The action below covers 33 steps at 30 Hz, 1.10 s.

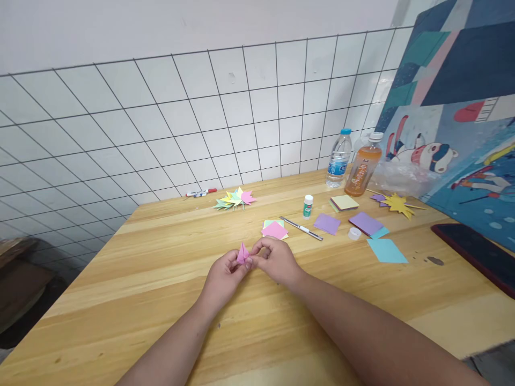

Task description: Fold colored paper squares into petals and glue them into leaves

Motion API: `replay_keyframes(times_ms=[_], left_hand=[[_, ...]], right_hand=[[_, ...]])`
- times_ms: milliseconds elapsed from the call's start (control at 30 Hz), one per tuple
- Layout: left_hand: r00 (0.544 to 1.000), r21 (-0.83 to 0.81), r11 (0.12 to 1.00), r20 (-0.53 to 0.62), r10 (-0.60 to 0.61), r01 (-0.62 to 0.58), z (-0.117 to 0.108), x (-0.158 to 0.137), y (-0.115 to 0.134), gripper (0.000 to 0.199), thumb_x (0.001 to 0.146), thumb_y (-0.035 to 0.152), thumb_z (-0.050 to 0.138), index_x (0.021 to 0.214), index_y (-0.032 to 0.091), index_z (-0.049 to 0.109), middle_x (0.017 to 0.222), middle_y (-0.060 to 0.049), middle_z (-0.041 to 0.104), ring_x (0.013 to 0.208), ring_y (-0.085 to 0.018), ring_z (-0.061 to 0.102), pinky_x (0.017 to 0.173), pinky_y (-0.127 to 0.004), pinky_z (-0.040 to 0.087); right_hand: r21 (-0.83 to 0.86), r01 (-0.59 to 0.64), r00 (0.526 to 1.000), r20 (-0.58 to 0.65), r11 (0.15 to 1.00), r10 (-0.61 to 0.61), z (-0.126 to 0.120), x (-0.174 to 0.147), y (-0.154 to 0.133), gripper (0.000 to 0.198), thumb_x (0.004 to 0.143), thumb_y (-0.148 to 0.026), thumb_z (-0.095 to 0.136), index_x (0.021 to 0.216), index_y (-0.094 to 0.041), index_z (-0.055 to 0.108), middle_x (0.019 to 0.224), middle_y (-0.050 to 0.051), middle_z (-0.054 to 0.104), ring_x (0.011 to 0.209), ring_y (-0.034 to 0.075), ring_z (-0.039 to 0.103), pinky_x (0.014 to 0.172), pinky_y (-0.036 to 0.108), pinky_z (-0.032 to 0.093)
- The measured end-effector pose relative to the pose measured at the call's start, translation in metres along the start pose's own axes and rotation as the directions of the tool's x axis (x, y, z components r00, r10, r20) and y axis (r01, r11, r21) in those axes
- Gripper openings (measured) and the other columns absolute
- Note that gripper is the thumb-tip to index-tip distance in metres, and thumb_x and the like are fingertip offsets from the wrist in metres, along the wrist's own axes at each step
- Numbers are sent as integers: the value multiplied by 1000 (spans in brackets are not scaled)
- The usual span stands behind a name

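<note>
We see a small pink folded-paper triangle (242, 254) over the wooden table's (120, 311) middle; left hand's (221, 276) fingers clamped on it, right hand's (277, 261) fingertips pinching its lower corner. Folding looks partway; spiky multicoloured paper pieces (235, 199) by the back edge look finished, flat light-blue paper square (387, 251) toward the right edge unfolded. Labels on clear blue-capped bottle (338, 161), white-capped orange bottle (363, 166): we can't read.

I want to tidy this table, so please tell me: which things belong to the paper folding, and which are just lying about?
Probably part of it:
- folded pink paper, held
- pink square
- purple square
- blue square
- glue stick
- pointed paper pieces

Probably just lying about:
- water bottle
- orange drink bottle
- markers
- flat dark object
</note>
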<state>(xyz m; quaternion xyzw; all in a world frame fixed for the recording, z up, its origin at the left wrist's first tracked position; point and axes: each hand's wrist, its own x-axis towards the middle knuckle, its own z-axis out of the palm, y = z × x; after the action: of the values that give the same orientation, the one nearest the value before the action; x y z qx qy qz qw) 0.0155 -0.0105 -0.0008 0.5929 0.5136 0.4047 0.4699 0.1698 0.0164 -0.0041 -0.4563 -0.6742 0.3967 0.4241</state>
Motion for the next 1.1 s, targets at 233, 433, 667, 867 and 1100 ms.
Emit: replay_keyframes(times_ms=[233, 433, 667, 867, 1100], left_hand=[[1000, -50, 999, 13, -14, 14, 0, 0, 0, 34, 69, 45, 67, 86, 16, 62, 75, -3, 69, 74, -20, 62, 68, -26, 46], [1000, -48, 999, 23, -14, 15, 0, -1, 1, 32, 70, 42, 67, 87, 16, 64, 74, -2, 68, 73, -18, 62, 68, -25, 46], [1000, -58, 998, -11, 11, -12, 0, 0, -2, 30, 70, 41, 67, 84, 15, 65, 79, -3, 68, 77, -19, 61, 72, -27, 47], [1000, -84, 996, 7, -9, 9, -1, 2, -8, 29, 69, 41, 68, 83, 16, 66, 79, -4, 69, 77, -19, 62, 72, -28, 48], [999, -105, 994, -17, -27, 25, -2, 2, -4, 34, 68, 43, 69, 87, 15, 67, 77, -4, 71, 77, -21, 64, 74, -31, 49]], right_hand=[[18, -28, 999, -22, 999, 29, -1, 0, -1, 20, 64, -29, 69, 81, -20, 61, 81, -2, 61, 54, 7, 45, 52, 19, 36], [55, -42, 999, 12, 998, 42, 1, 0, 0, 13, 66, -29, 68, 71, -19, 63, 72, -2, 58, 53, 7, 47, 49, 19, 37], [113, 41, 999, -8, 993, -40, 0, 2, 2, 3, 69, -22, 68, 69, -19, 69, 74, 1, 61, 64, 12, 56, 59, 22, 45], [84, 71, 997, 25, 994, -74, -2, 2, 1, 6, 72, -17, 64, 69, -19, 69, 75, 1, 62, 69, 13, 59, 63, 23, 46], [-5, -35, 998, 43, 999, 35, 0, 1, 3, 42, 64, -31, 72, 103, -23, 62, 91, 0, 64, 55, 8, 51, 57, 23, 43]])
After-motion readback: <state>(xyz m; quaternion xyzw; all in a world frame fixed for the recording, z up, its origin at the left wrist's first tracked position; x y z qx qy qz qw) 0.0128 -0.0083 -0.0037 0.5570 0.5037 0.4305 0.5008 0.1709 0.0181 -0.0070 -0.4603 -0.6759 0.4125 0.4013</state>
